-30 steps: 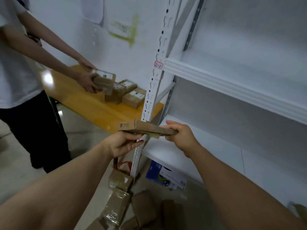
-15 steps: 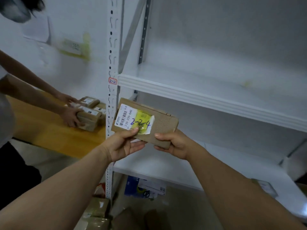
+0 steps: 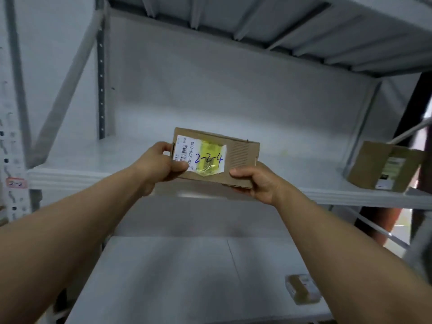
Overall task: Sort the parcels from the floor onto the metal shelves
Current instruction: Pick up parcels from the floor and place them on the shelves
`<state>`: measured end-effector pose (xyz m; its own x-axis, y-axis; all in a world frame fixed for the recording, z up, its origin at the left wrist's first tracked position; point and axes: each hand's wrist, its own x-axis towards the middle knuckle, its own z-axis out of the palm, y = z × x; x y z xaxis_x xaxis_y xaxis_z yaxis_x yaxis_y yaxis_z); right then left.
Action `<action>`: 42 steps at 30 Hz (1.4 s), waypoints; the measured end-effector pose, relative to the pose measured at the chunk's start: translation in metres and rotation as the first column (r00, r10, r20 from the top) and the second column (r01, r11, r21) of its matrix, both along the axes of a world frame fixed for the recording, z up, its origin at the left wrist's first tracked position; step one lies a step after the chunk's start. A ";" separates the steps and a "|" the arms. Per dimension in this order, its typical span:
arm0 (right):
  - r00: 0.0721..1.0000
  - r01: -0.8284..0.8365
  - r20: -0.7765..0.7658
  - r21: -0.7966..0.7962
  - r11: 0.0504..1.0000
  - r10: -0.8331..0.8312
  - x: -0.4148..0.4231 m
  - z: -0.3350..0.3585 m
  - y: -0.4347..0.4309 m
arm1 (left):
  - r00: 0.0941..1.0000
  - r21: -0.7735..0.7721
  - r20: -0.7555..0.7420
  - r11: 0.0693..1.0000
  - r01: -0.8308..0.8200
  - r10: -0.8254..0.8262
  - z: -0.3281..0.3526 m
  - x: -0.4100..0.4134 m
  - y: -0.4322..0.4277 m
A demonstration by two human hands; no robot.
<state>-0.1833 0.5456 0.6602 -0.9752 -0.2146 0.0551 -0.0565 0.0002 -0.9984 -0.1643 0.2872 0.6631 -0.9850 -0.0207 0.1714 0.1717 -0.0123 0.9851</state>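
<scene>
Parcel [image 3: 242,153] raised to shelf [image 3: 77,175]; label [image 3: 203,152] "2-2-4".

A parcel [image 3: 216,157] is held before the front edge of the middle shelf [image 3: 70,174], with the left hand [image 3: 159,164] at its 9 o'clock end and the right hand [image 3: 254,181] at its 4 o'clock corner. A second box [image 3: 383,167] is set on the same shelf at 3 o'clock, well apart. On the lower shelf [image 3: 163,277] a small parcel [image 3: 302,288] is laid at 5 o'clock. The upper shelf [image 3: 304,26] is spread overhead at 12 o'clock, and the upright post [image 3: 11,141] is placed at 9 o'clock.
</scene>
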 end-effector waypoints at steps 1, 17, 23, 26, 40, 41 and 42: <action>0.999 0.038 -0.037 0.012 0.999 -0.037 -0.009 0.005 0.016 | 0.999 -0.043 -0.028 0.999 -0.019 0.017 0.005 -0.011 0.018; 0.919 0.390 -0.156 0.240 0.889 -0.361 -0.126 -0.009 0.241 | 0.994 -0.387 -0.112 0.921 -0.051 0.008 -0.024 -0.149 0.242; 0.927 0.369 -0.170 0.252 0.895 -0.334 -0.150 -0.021 0.259 | 0.997 -0.313 -0.069 0.948 -0.057 0.037 -0.027 -0.165 0.259; 0.929 0.361 -0.179 0.253 0.897 -0.324 -0.153 -0.024 0.261 | 0.998 -0.301 -0.057 0.952 -0.051 0.035 -0.029 -0.163 0.258; 0.872 0.483 -0.094 0.316 0.817 -0.480 -0.128 -0.016 0.253 | 1.000 -0.387 -0.020 0.922 0.008 -0.017 -0.024 -0.152 0.248; 0.862 0.498 -0.083 0.328 0.803 -0.501 -0.124 -0.016 0.250 | 1.000 -0.412 -0.031 0.911 -0.018 0.006 -0.023 -0.151 0.247; 0.847 0.518 -0.077 0.345 0.783 -0.526 -0.119 -0.016 0.247 | 0.999 -0.427 -0.042 0.903 -0.043 0.027 -0.023 -0.149 0.245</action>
